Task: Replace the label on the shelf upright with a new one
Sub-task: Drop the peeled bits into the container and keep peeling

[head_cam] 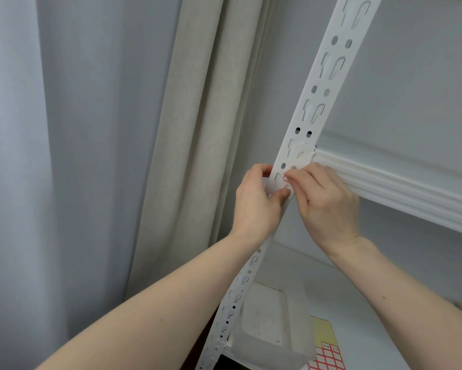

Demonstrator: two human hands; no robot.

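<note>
Both hands meet on the white shelf upright point(308, 121), just below where the shelf beam point(390, 182) joins it. The left hand point(254, 201) wraps around the upright's left edge, thumb pressed flat on its face. The right hand point(328, 206) has its fingertips pinched on a small label point(286, 179) with a red border (mostly hidden under the fingers) on the upright. Lower and nearer, a clear plastic tub point(275, 327) sits beside a sheet of red-bordered labels point(327, 356).

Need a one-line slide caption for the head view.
Both hands, left hand and right hand, work a red-bordered label on the white slotted shelf upright, label sheet on the shelf below.
</note>
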